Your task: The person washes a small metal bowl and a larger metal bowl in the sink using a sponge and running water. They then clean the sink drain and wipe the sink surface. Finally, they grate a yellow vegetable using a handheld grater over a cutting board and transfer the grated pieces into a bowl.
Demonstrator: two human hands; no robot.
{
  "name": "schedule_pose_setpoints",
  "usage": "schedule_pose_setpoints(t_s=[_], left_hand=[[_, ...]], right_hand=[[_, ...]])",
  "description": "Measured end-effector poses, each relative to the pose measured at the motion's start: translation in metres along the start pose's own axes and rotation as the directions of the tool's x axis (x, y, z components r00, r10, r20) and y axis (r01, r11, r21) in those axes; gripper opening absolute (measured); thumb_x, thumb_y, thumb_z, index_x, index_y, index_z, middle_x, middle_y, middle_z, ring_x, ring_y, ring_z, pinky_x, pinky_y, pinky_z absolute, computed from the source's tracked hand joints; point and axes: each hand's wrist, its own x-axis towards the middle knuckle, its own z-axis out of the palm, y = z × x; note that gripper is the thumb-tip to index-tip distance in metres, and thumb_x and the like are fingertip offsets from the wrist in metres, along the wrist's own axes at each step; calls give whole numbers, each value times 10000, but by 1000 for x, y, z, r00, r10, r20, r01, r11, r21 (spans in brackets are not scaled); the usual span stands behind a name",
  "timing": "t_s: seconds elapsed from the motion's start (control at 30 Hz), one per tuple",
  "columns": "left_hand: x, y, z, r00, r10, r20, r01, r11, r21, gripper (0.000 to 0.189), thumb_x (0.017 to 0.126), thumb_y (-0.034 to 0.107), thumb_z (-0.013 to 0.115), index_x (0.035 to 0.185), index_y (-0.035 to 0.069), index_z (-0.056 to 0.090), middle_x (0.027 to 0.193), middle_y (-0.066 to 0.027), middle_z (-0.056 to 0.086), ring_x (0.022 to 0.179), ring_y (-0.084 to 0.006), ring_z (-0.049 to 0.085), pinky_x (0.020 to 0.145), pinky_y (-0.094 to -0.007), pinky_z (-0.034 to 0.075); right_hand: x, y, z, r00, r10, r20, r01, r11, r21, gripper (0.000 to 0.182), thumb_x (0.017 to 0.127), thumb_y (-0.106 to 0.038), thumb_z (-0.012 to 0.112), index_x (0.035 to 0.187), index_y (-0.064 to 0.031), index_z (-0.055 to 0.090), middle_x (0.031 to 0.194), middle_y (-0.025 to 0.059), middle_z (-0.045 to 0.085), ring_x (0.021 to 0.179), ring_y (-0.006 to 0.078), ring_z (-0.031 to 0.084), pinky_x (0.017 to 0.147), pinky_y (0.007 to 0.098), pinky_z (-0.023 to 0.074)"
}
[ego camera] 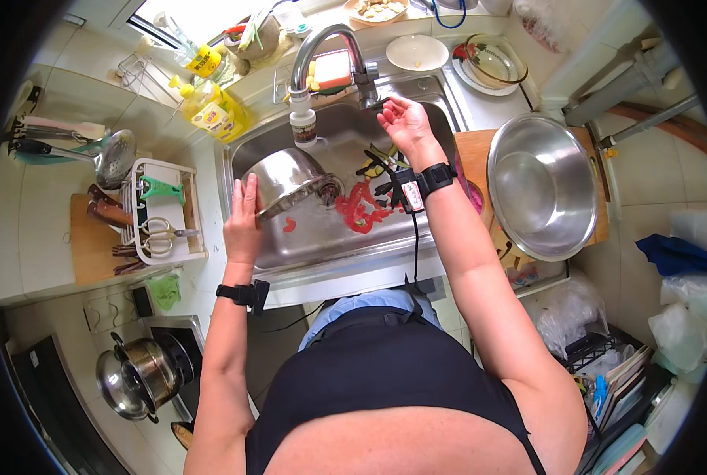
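My left hand [244,222] grips the left rim of a stainless steel bowl [285,175], which is tilted on its side in the left part of the metal sink [306,246]. My right hand [407,122] is raised at the base of the curved chrome faucet [328,37], its fingertips by the dark handle; whether they grip it is hard to tell. A white filter [303,122] hangs from the spout above the bowl. Red peels [362,208] and dark green and yellow peelings [380,163] lie on the sink floor, beside the drain.
A large steel basin [543,187] rests on a wooden board [475,154] at the right. Yellow soap bottles [215,113], a sponge [332,70] and a white plate [417,53] stand behind the sink. A rack [190,249] with scissors and knives is at the left.
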Motion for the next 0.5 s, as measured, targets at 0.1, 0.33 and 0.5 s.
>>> schedule_pose_setpoints(t_s=[0.1, 0.33, 0.5], left_hand=[[-12, 0, -28, 994, 26, -105, -23, 999, 36, 690, 844, -14, 554, 1459, 256, 394, 1403, -197, 475, 810, -369, 678, 619, -400, 576], [-26, 21, -75, 960, -14, -278, 22, 1000, 22, 624, 852, -47, 576, 1416, 196, 468, 1408, -144, 493, 1110, -340, 614, 737, -401, 574], [-23, 35, -89, 937, 106, -334, -104, 994, 24, 519, 902, -35, 561, 1389, 131, 495, 1374, -164, 523, 1161, -338, 587, 785, -377, 561]], right_hand=[[-13, 7, -3, 1000, 27, 9, -27, 998, -57, 97, 884, -168, 633, 949, -119, 581, 819, 9, 584, 747, 157, 566, 716, 389, 507], [-60, 41, -14, 997, 61, 42, -52, 983, -178, 750, 875, -155, 629, 1505, -149, 222, 1156, 90, 511, 887, 207, 560, 760, 438, 527], [-93, 59, -46, 995, 60, 77, -37, 962, -270, 758, 879, -140, 621, 1512, -141, 204, 1173, 79, 532, 918, 219, 595, 777, 428, 542]])
